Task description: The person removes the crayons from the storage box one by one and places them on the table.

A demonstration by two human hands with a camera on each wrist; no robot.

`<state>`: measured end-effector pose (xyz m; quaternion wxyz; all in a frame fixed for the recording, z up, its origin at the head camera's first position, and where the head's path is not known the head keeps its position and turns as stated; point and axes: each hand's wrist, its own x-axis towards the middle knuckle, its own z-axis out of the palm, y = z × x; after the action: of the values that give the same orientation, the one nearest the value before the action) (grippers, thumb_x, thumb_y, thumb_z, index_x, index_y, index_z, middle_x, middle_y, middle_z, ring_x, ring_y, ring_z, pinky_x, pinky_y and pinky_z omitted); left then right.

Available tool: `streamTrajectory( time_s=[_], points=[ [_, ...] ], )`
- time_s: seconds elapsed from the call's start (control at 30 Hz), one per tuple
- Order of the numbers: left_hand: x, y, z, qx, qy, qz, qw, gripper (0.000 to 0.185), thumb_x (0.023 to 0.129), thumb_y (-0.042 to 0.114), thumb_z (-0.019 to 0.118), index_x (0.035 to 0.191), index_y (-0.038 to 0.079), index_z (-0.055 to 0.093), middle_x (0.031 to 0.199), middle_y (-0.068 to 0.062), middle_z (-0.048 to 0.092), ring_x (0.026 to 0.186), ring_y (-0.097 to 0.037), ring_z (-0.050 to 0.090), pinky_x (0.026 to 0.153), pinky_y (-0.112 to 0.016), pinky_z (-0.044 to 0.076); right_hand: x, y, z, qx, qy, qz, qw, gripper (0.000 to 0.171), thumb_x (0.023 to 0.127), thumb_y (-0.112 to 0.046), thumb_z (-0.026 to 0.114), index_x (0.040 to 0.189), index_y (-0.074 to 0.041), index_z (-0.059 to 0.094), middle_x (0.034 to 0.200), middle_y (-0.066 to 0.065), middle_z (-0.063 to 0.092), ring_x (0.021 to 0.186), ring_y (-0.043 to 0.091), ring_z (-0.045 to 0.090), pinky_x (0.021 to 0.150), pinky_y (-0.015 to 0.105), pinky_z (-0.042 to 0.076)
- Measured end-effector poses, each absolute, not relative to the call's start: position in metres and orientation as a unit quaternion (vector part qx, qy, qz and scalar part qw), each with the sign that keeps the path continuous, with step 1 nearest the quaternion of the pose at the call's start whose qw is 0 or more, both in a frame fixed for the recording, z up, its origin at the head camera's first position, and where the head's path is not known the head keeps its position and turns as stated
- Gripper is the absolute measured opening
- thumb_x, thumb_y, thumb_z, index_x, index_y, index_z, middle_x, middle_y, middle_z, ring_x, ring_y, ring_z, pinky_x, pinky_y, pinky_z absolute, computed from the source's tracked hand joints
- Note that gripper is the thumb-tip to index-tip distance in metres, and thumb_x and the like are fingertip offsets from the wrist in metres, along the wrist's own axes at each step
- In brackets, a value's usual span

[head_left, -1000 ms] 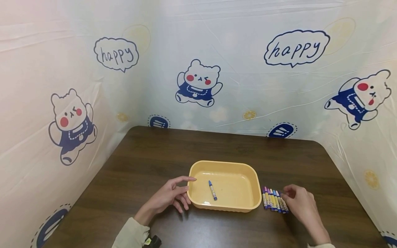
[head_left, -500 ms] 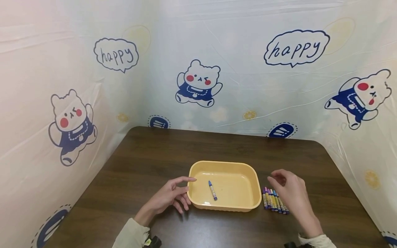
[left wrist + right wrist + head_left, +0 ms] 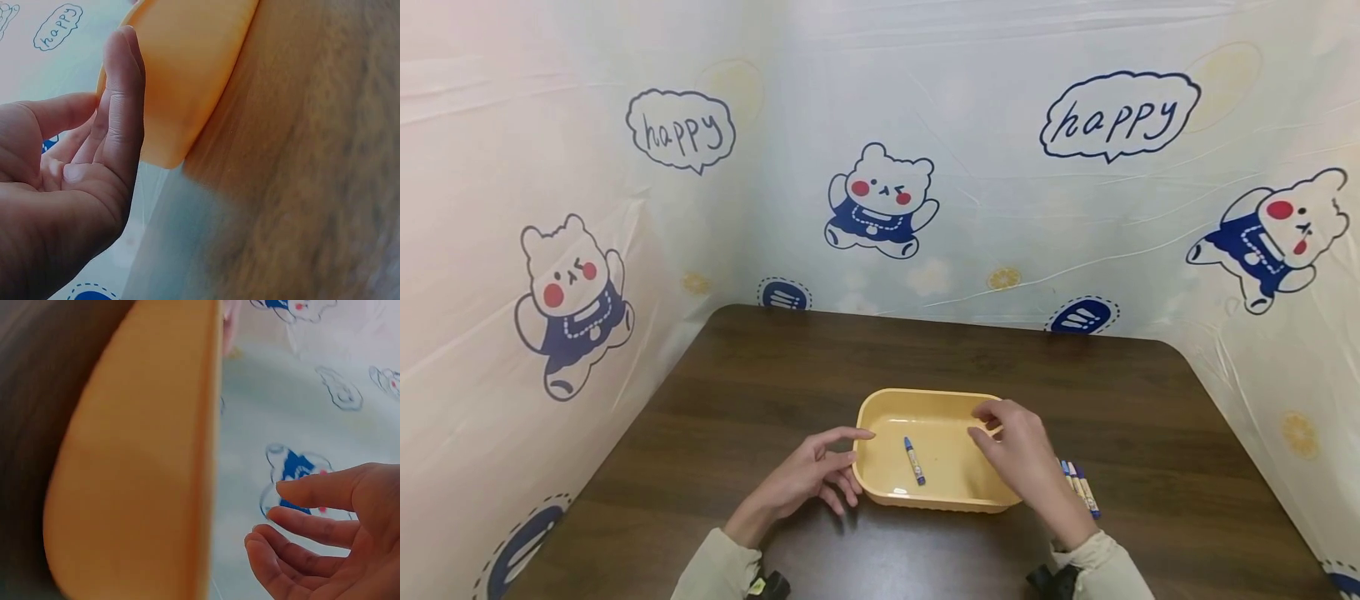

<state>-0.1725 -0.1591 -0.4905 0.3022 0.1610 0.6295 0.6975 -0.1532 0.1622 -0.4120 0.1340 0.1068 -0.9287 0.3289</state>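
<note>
A yellow plastic tray (image 3: 936, 500) sits on the dark wooden table, with a blue-tipped crayon (image 3: 914, 461) inside it. At the tray's left end, my left hand (image 3: 812, 471) rests its fingers against the rim, the forefinger stretched over the edge. The left wrist view shows these fingers (image 3: 122, 87) nearly straight beside the wall. My right hand (image 3: 1018, 446) hovers above the tray's right end, fingers loosely bent and holding nothing; the right wrist view shows a gap between thumb and fingers. Several crayons (image 3: 1078, 487) lie side by side right of the tray, partly hidden by my right hand and wrist.
A pale curtain (image 3: 880, 108) printed with bears and the word "happy" encloses the table (image 3: 775, 358) at the back and both sides. Dark straps sit at both wrists, below light sleeves (image 3: 718, 567).
My right hand has lifted away from the crayon row and moved left over the tray. My left hand, the tray and the crayon inside it have stayed in place.
</note>
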Motion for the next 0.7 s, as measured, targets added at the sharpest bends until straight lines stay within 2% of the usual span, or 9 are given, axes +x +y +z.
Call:
streamTrajectory(
  time_s=[0.17, 0.4, 0.7],
  points=[
    [-0.173, -0.159, -0.490, 0.168, 0.625, 0.700, 0.302, 0.044, 0.107, 0.012, 0.046, 0.149, 0.005, 0.038, 0.084, -0.018, 0.071, 0.069, -0.024, 0.070, 0.058, -0.040, 0.059, -0.161, 0.134, -0.424, 0.128, -0.929, 0.335, 0.093, 0.018, 0.082, -0.005, 0.079, 0.098, -0.001, 0.072, 0.093, 0.011, 0.070, 0.085, 0.024, 0.066, 0.072, 0.036, 0.057],
    [-0.173, -0.158, -0.490, 0.170, 0.624, 0.700, 0.304, 0.044, 0.107, 0.013, 0.045, 0.150, 0.004, 0.038, 0.084, -0.019, 0.070, 0.068, -0.023, 0.070, 0.057, -0.038, 0.059, -0.169, 0.107, -0.441, 0.181, -0.920, 0.342, 0.067, 0.017, 0.079, -0.001, 0.078, 0.094, 0.002, 0.070, 0.086, 0.013, 0.067, 0.080, 0.027, 0.066, 0.070, 0.037, 0.054],
    [-0.172, -0.158, -0.489, 0.171, 0.621, 0.703, 0.302, 0.045, 0.106, 0.015, 0.048, 0.149, 0.006, 0.040, 0.083, -0.018, 0.070, 0.068, -0.023, 0.070, 0.057, -0.039, 0.059, -0.175, 0.082, -0.451, 0.174, -0.932, 0.319, 0.010, 0.021, 0.079, -0.005, 0.078, 0.097, 0.003, 0.070, 0.086, 0.011, 0.067, 0.076, 0.021, 0.060, 0.067, 0.034, 0.051]
  ],
)
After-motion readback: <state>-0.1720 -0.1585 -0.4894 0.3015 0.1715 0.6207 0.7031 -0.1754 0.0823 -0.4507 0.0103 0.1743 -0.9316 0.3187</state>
